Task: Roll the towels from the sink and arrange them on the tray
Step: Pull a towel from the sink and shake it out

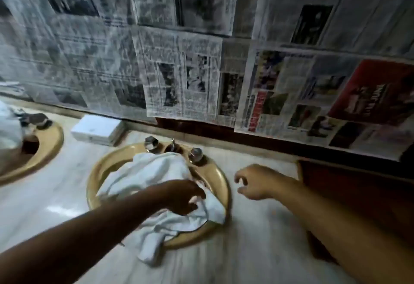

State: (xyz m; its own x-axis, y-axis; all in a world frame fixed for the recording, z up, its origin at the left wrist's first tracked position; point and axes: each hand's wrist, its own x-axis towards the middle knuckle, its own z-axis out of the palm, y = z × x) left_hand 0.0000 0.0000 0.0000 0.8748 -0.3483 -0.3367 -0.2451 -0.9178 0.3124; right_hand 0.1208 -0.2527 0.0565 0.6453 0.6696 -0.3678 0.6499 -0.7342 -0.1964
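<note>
White towels lie heaped in a round tan sink set in a pale marble counter, one end trailing over the sink's front rim onto the counter. My left hand reaches into the sink from the lower left and is shut on a fold of the towel at the basin's right side. My right hand hovers over the counter just right of the sink, fingers spread and curled, holding nothing. No tray that I can make out is in view.
Two chrome tap knobs and a spout stand at the sink's back. A white box sits on the counter behind and left. A second tan sink with white cloth is at the far left. Newspaper covers the wall. Dark wood borders the right.
</note>
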